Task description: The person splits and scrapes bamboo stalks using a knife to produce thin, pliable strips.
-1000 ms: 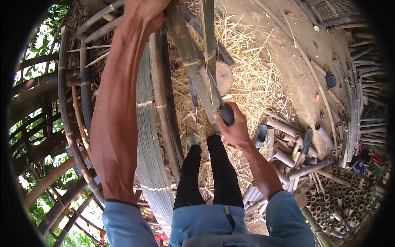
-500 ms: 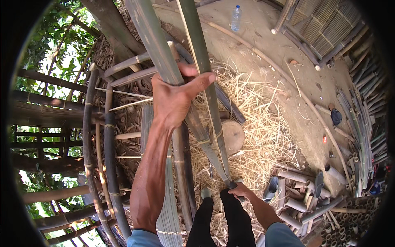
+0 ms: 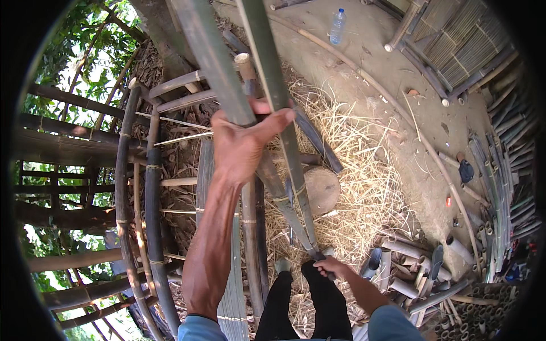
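Observation:
A long green bamboo pole is split lengthwise into a left half and a right half. The halves stand apart at the top and draw together toward the lower end. My left hand is closed round them, thumb laid across the right half and some fingers hidden behind and between the pieces. Down by my legs, my right hand is closed on the dark narrow lower end, where the halves meet. Below the pole lies a round wooden block among pale shavings.
A bamboo rail frame stands on my left, near a tree trunk. Cut bamboo pieces lie at lower right, with more poles stacked beyond. Farther off are a water bottle and a woven bamboo panel.
Both hands keep their hold on the split bamboo. The upper part of the bamboo and my left hand have shifted slightly; the whole view has turned a little.

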### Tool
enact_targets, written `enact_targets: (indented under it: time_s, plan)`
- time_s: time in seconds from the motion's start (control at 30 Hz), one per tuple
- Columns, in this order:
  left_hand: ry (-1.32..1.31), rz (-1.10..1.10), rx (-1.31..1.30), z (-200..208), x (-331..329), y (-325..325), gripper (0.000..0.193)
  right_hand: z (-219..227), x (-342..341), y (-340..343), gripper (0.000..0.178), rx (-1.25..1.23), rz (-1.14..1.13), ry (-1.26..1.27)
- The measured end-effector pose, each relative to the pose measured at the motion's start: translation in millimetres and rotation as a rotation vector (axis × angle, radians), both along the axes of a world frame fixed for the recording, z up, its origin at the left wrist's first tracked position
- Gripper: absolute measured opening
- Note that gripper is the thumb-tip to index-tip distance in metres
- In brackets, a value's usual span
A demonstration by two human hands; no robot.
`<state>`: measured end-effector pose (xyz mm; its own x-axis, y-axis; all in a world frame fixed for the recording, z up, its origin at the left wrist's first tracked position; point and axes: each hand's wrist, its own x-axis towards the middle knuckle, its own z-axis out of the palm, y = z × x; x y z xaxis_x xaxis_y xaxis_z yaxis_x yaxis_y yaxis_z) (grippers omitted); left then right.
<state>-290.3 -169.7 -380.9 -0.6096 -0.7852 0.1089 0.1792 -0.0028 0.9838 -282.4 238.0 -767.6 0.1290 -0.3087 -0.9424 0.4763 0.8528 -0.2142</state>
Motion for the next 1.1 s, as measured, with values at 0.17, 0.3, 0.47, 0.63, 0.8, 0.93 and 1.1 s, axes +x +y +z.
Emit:
enact_targets:
  time_s: [0.17, 0.3, 0.47, 0.63, 0.8, 0.93, 1.1]
  plan:
    - [-0.037, -0.003, -0.012, 7.4, -11.2, 5.0, 0.016, -14.1, 13.9, -5.1, 0.02, -0.018, 0.594, 0.498]
    - [-0.102, 0.068, 0.005, -9.7, -8.4, -2.9, 0.021, 37.1, -1.2, -15.0, 0.029, -0.124, 0.851, 0.933]
    - [-0.145, 0.11, -0.097, -11.3, -15.1, -5.6, 0.022, 63.3, -0.7, -40.3, 0.01, -0.157, 0.641, 0.624]
    - [0.06, 0.244, 0.009, 17.2, -11.9, 14.2, 0.043, 89.5, 10.2, -19.4, 0.027, -0.042, -0.209, 0.217]
    - [0.06, 0.234, -0.038, 65.2, 53.0, 34.1, 0.047, 134.3, 31.0, 9.1, 0.03, -0.009, 0.037, 0.465]
    - [0.196, 0.265, -0.133, 170.8, 91.4, 45.1, 0.052, 141.0, 27.6, 64.7, 0.04, 0.009, 0.351, 0.761]
    - [0.466, 0.18, -0.257, 322.5, 126.6, 62.3, 0.049, 135.3, 41.7, 167.2, 0.041, -0.122, 0.521, 0.873]
